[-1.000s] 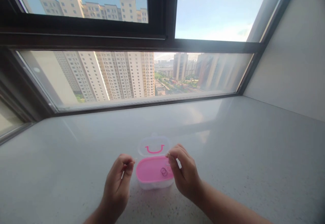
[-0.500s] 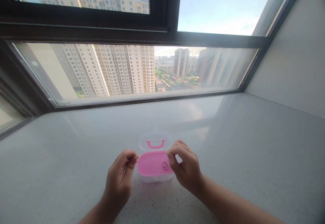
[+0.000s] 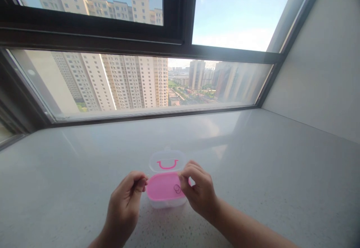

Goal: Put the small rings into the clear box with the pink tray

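Note:
A small clear plastic box (image 3: 165,199) with a pink inside stands open on the pale stone sill. Its clear lid (image 3: 167,161), with a pink handle, lies back behind it. Two thin dark rings (image 3: 177,189) rest on the pink tray. My left hand (image 3: 125,203) hovers at the box's left edge, thumb and fingers pinched together. My right hand (image 3: 198,191) is at the box's right edge, also pinched. Whatever the pinched fingers hold is too fine to make out.
The wide grey-white sill (image 3: 253,165) runs to a dark-framed window (image 3: 180,49) at the back, with tall buildings outside. A plain wall (image 3: 323,71) closes the right side.
Both hands stay pinched on either side of the box and have shifted slightly left and down in the picture, along with the box, as my head moved.

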A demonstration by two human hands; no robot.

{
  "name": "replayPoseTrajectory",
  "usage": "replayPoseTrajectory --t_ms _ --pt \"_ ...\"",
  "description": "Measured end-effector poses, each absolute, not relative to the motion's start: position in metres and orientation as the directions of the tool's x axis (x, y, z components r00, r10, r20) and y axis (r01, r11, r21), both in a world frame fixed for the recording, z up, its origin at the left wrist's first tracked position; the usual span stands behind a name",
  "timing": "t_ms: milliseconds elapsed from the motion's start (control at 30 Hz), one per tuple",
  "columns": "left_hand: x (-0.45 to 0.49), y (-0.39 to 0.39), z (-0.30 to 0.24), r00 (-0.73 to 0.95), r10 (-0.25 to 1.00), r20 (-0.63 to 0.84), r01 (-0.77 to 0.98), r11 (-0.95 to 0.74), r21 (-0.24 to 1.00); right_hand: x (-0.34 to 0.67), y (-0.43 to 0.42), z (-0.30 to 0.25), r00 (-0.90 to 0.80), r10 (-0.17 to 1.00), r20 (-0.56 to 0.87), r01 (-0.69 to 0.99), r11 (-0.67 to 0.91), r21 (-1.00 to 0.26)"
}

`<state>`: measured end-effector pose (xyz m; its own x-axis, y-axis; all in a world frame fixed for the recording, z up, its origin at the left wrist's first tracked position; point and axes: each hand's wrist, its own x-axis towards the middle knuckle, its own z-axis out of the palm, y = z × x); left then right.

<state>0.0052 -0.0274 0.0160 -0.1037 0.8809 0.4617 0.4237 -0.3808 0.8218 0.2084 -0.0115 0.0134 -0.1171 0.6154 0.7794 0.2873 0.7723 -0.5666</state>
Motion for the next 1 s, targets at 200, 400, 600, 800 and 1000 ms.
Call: replayPoseTrajectory --t_ms 200,400,600,800,1000 --pt "0.005 -0.023 0.012 -0.165 0.891 0.424 0.364 -0.344 0.865 0.208 -0.011 0.014 -0.147 0.574 0.806 0.294 0.803 -0.518" --pt "0.016 -0.031 0.020 -0.247 0.889 0.385 0.206 -0.341 0.917 0.208 -0.011 0.018 -0.145 0.558 0.817 0.319 0.808 -0.495" --pt "0.019 -0.039 0.024 -0.183 0.874 0.451 0.253 -0.402 0.880 0.209 -0.014 0.018 -0.177 0.553 0.814 0.329 0.813 -0.481" --pt "0.016 -0.040 0.023 -0.161 0.875 0.456 0.311 -0.394 0.865 0.211 -0.019 0.021 -0.199 0.552 0.810 0.331 0.815 -0.475" --pt "0.016 -0.039 0.023 -0.189 0.862 0.470 0.345 -0.390 0.854 0.213 -0.019 0.023 -0.153 0.552 0.820 0.335 0.809 -0.483"
